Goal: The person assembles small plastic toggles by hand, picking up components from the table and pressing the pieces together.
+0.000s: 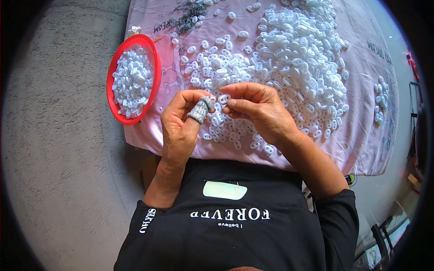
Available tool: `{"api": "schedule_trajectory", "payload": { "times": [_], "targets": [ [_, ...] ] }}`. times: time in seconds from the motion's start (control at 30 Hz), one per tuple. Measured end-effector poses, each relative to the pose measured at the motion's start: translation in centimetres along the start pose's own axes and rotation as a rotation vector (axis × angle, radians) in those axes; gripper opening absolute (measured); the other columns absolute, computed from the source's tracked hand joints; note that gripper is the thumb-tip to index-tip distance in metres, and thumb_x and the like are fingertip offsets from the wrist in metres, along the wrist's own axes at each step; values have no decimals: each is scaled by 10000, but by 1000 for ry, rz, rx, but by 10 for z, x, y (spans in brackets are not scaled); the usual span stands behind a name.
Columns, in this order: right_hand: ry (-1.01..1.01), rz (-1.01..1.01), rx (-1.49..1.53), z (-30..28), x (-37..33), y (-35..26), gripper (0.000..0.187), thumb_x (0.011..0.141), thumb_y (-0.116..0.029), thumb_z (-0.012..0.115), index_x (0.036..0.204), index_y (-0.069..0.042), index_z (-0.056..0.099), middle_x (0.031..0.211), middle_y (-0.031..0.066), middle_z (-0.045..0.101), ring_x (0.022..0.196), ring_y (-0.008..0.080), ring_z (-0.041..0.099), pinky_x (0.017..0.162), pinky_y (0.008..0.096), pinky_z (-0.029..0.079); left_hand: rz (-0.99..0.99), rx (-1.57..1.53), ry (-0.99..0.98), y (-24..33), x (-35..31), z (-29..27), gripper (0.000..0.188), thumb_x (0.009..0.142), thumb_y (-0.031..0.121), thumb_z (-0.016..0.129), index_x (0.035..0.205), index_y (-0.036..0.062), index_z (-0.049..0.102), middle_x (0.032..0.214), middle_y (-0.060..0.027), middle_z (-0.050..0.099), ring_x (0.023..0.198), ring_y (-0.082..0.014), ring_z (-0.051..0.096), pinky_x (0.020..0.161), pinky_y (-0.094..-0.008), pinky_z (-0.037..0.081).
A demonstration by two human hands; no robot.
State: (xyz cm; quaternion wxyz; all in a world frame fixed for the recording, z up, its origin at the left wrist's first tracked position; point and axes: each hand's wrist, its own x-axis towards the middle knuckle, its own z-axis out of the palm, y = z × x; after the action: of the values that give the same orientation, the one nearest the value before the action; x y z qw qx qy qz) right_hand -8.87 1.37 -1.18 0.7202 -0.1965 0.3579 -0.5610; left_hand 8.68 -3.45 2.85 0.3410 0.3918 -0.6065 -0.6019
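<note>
Between the thumb and forefinger of my right hand (266,110) is a small white oval plastic piece with two holes (223,98). Close beside it, my left hand (176,128) is closed in a pinch, its thumb wrapped in a grey speckled cloth sleeve (199,111). Whatever its fingertips hold is too small and covered to make out. Both hands are over the near edge of a loose heap of the same white pieces (230,67). A much larger heap (303,54) of them spreads behind and to the right.
At the left table edge stands a red basin (157,74) full of white pieces. A pink printed cloth (361,90) covers the table. Grey shreds (186,20) lie at the far left, and a small group of pieces (381,101) sits near the right edge.
</note>
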Motion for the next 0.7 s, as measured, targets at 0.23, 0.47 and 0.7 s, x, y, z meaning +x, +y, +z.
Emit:
{"api": "schedule_trajectory", "payload": {
  "times": [0.23, 0.47, 0.7],
  "targets": [
    [-34, -69, -71, -1, 1, 2, 183, 861, -38, 623, 1039, 4, 610, 920, 70, 657, 836, 131, 642, 759, 266, 524, 93, -8, -20, 0, 0, -1, 152, 875, -54, 519, 1020, -21, 554, 1010, -90, 627, 887, -110, 599, 806, -237, 483],
    [-7, -11, -118, 0, -2, -2, 180, 873, -60, 612, 1044, -5, 612, 909, 59, 656, 827, 125, 642, 743, 260, 524, 59, -22, -84, -1, -4, 2, 164, 872, -65, 507, 1023, -19, 549, 993, -81, 628, 894, -113, 609, 828, -243, 482],
    [-7, -55, -41, -3, 1, 2, 201, 875, -57, 607, 1070, -13, 614, 932, 55, 653, 832, 116, 639, 755, 257, 519, 27, -53, -83, -1, -4, 3, 160, 877, -61, 500, 1021, -16, 553, 946, -77, 641, 874, -111, 617, 811, -242, 489]
  ]
}}
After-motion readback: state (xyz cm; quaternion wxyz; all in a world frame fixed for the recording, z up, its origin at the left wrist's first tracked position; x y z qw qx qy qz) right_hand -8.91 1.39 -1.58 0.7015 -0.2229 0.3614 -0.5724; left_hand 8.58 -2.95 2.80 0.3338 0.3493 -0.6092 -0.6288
